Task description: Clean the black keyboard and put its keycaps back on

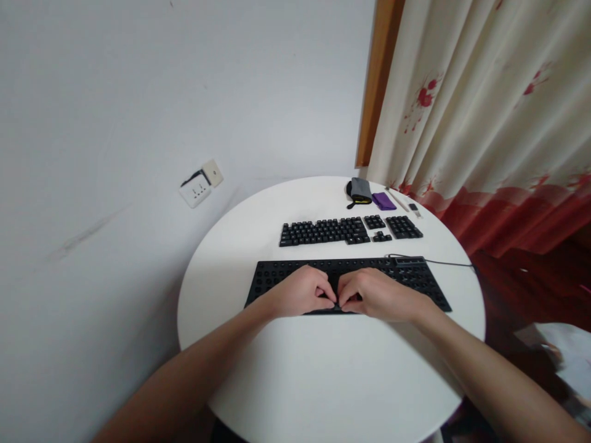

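Observation:
A black keyboard base point(268, 277), stripped of keycaps over the parts I can see, lies across the white round table. My left hand point(305, 291) rests at its front edge, thumb and fingertips pinched together. Close beside it, fingertips almost meeting, my right hand point(369, 292) is closed in a similar pinch. Whatever sits between the fingers is small, dark and mostly hidden; I cannot make it out. Behind the base, loose black keycaps point(323, 231) are laid out in keyboard order, with the number-pad keycaps point(404, 227) grouped at the right.
At the back of the table point(332, 375) lie a grey pouch point(361, 189), a purple cloth point(384, 201), a slim pale tool point(398, 200) and a small black-and-white item point(414, 210). A cable point(450, 264) runs off the right edge. A wall socket point(194, 190) is at left, a curtain point(484, 111) at right.

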{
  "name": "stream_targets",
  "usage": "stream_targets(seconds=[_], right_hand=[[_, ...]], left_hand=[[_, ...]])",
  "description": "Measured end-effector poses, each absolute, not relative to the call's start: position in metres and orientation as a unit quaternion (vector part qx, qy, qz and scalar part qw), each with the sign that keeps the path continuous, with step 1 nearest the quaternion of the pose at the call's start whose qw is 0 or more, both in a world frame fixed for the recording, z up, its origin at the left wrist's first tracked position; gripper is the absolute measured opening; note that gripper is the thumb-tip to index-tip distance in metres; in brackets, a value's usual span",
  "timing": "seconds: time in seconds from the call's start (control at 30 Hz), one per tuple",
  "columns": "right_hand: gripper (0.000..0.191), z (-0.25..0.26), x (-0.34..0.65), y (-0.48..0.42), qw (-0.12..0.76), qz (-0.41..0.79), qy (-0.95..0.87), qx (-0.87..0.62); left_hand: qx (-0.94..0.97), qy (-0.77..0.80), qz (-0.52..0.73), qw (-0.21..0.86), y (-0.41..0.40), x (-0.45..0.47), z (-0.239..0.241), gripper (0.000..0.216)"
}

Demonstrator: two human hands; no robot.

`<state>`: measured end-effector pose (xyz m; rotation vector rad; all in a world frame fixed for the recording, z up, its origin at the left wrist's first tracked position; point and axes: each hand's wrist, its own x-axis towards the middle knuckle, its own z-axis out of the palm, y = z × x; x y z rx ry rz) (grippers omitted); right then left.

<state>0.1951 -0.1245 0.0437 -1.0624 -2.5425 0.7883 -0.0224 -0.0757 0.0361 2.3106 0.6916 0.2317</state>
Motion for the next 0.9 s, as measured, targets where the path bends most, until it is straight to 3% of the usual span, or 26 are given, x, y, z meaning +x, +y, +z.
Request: stream_targets(seconds=[0.53,0.9], right_hand=[[0.021,0.045,0.197,-0.126,0.102,0.225,-0.895,-0.371],[0.019,0.036,0.213,-0.108,0.171,0.341,-0.856,-0.350]], left_hand=[[0.893,0.314,0.092,0.308,-0.088,-0.013,0.029,0.012],[0.898,0.312,0.114,0.289,-0.087,-0.012,0.029,0.012]])
